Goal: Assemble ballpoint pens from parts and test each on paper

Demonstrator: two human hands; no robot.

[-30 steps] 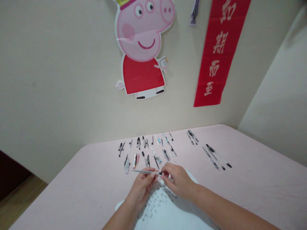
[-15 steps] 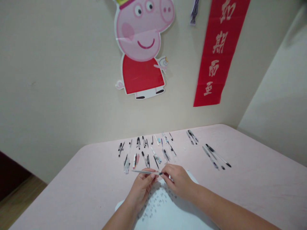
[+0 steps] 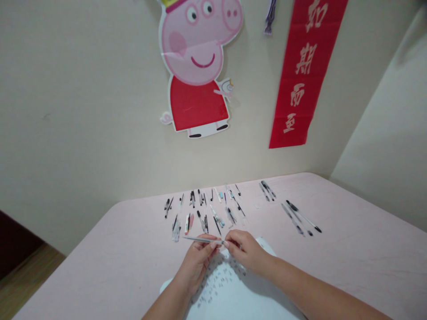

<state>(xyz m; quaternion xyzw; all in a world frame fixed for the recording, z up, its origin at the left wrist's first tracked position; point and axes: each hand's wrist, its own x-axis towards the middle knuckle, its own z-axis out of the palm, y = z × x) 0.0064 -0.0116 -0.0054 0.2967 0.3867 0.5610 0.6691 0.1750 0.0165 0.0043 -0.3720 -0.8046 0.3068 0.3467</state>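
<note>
A slim clear pen [image 3: 199, 239] lies almost level between my hands, its thin end pointing left. My left hand [image 3: 200, 258] is closed around the barrel, thumb on top. At the pen's right end, my right hand [image 3: 245, 249] pinches with thumb and fingers; the part under those fingertips is hidden. Below both hands lies a white sheet of paper [image 3: 233, 293] with rows of small dark writing. Just beyond the hands, sets of pen parts [image 3: 204, 221], with dark caps, refills and clear barrels, are laid out in rows.
The table [image 3: 100, 266] has a pale pink cover and meets the wall at the back. Several whole pens [image 3: 296, 218] lie to the right, with more pens [image 3: 267, 190] behind them. A cartoon pig cutout [image 3: 200, 102] and a red banner [image 3: 296, 89] hang on the wall.
The fingers of my right hand have shifted slightly at the pen's right end, and less of its dark tip shows. My left hand and the pen are nearly still.
</note>
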